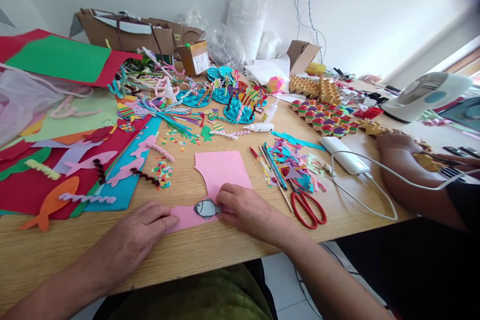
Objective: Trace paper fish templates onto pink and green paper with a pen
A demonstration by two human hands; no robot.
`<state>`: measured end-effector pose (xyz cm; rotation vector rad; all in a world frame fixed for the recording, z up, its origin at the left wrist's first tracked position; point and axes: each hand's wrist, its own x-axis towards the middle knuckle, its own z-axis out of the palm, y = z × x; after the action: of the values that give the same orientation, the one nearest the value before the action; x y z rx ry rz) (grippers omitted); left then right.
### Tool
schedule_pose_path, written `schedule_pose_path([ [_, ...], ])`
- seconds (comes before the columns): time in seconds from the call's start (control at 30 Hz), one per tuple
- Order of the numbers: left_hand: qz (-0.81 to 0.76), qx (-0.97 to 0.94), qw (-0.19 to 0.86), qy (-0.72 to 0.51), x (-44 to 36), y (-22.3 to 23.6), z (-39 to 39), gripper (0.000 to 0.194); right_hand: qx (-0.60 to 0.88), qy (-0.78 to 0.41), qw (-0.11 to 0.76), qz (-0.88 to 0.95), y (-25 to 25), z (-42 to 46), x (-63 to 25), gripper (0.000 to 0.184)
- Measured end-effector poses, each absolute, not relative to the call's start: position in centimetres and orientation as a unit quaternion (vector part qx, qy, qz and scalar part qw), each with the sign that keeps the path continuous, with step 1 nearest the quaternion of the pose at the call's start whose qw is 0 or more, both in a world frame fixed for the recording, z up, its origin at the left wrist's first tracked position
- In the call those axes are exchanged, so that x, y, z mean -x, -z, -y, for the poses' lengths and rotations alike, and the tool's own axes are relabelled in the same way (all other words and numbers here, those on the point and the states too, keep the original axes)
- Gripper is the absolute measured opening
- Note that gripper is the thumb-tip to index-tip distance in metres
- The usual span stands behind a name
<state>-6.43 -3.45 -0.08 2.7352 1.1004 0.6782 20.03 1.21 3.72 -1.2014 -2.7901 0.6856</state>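
Observation:
A sheet of pink paper (pixel 227 167) with a curved cut-out on its left side lies in front of me, its lower strip running left along the table. My left hand (pixel 140 235) has its fingers pressed together on the strip's left end. On that strip lies a small grey fish cutout (pixel 205 208) with dark outlines, head to the left. My right hand (pixel 245 215) is closed at the fish's tail, its fingertips resting over the pink paper. Red-handled scissors (pixel 308 209) lie just right of my right hand, their blades partly hidden.
Paper fish (pixel 56 202) with twisted pipe cleaners lie on coloured sheets (pixel 22 195) at left. Pens (pixel 275 167), paper scraps (pixel 296 160) and a white power bank (pixel 345 156) with a cable are at right. Beside me is another person's arm (pixel 405 170). Glue bottles (pixel 260 127) lie farther back.

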Motion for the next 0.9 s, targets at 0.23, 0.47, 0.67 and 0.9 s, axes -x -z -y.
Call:
schedule_pose_path([
  [0.23, -0.341, -0.915, 0.037, -0.211, 6.8, -0.3, 3.3, 0.029, 0.446, -0.240, 0.139, 0.851, -4.9, -1.5, -23.5, 0.006],
  [0.47, -0.307, -0.928, 0.061, -0.203, 5.7, -0.8, 3.0, 0.037, 0.489, -0.231, 0.115, 0.833, -4.1, -0.4, -25.8, 0.014],
  [0.67, -0.298, -0.935, 0.064, -0.183, 2.3, -2.6, 2.5, 0.044, 0.478, -0.227, 0.087, 0.844, -3.9, 0.2, -25.3, 0.015],
  [0.9, -0.249, -0.956, -0.013, -0.155, -0.4, -1.4, 2.1, 0.042, 0.530, -0.186, 0.070, 0.825, -4.0, 1.5, -25.1, 0.013],
])
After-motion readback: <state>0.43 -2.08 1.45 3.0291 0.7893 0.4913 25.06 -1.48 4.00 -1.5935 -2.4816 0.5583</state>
